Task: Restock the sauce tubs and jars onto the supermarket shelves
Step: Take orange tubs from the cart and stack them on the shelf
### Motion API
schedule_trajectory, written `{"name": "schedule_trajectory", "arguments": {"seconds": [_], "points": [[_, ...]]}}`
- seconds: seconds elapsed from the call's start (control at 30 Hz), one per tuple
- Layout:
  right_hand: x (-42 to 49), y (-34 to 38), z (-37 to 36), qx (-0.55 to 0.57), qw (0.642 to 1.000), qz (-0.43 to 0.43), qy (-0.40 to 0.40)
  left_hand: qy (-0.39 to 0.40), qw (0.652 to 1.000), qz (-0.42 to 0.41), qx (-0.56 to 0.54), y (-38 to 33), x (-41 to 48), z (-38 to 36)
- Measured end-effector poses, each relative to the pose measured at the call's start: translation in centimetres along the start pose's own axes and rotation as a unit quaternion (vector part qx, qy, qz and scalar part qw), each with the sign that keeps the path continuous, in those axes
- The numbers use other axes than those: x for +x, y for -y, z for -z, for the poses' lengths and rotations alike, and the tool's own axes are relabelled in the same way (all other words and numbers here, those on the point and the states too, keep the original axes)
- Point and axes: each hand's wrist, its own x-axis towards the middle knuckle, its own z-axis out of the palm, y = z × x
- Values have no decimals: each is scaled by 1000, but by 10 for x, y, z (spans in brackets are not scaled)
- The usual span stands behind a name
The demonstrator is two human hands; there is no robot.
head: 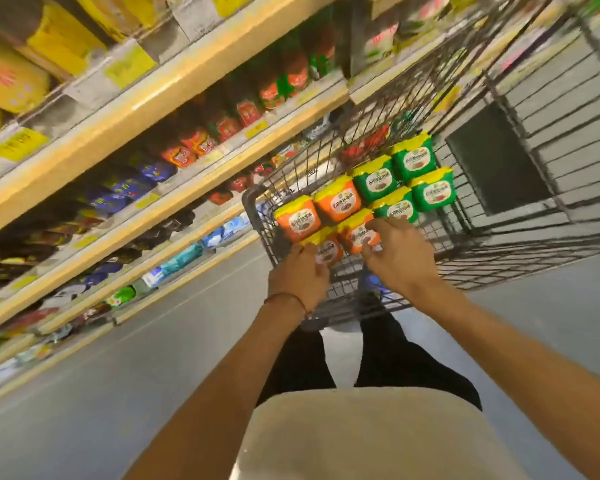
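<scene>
Eight sauce tubs sit packed in the child-seat end of a wire trolley (430, 98), four orange toward the left and four green toward the right, all with crinkled yellow foil tops. To the far left, the shelves (160, 95) run alongside the aisle, already lined with blurred packets and jars. Moving rightward, the left hand (300, 275) has its fingers curled around the nearest orange tub (328, 249), seemingly gripping it at the side wall, though the fingertips are hidden behind it. Next to it, the right hand (397, 251) is spread fairly wide, thumb and fingers resting against a second orange tub (357, 232), not yet clearly closed on it. Beyond lie the green tubs (413, 178), untouched.

These tubs look like small rigid plastic pots, probably dense for their size and smooth-sided, so a little slippery. The foil lids appear thin and easily dented or pierced, so the safer hold is likely around the body below the rim, one tub per hand, kept upright.
</scene>
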Motion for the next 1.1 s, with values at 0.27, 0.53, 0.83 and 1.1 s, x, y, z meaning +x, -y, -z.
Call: {"name": "schedule_trajectory", "arguments": {"seconds": [0.27,0.53,0.83,1.1], "points": [[55,-46,-68,2,994,-25,103,-36,951,132,-277,20,55,-87],[93,-82,-132,64,986,-101,119,-38,897,244,-365,70,113,-180],[119,-95,-167,97,979,-124,131,-82,825,308,-466,73,141,-187],[120,-103,-178,155,971,-145,108,-41,793,318,-519,92,148,-214]]}}
